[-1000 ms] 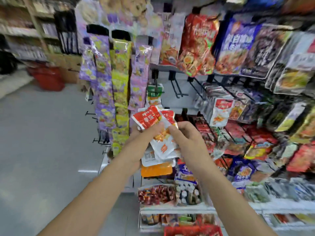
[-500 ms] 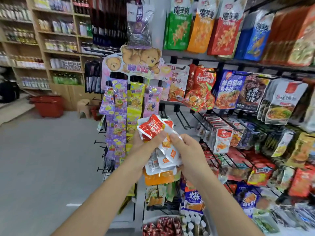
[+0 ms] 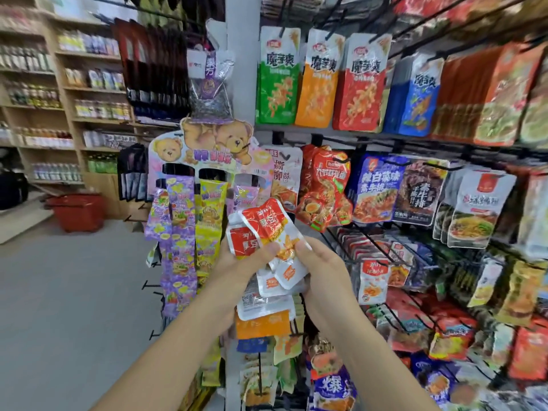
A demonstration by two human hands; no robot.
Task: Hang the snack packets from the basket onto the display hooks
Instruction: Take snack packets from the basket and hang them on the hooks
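Left hand [image 3: 237, 266] and right hand [image 3: 324, 269] seemingly raised packets [image 3: 267, 228].

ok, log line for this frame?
stage: pre-hang | left hand: grips bunch of red-white snack packets | right hand: pinches same bunch | position: before display hooks | matching packets: hanging at right

i'm seeing the snack packets [image 3: 268, 229] shining as glossy, crinkled plastic film in red and white. the display hooks [image 3: 149, 284] are looking like thin black-coated metal wire. the far shelves [image 3: 77, 149] are showing pale matt wood, the basket [image 3: 78, 213] is reading as red plastic, and the floor [image 3: 65, 307] is looking smooth and grey.
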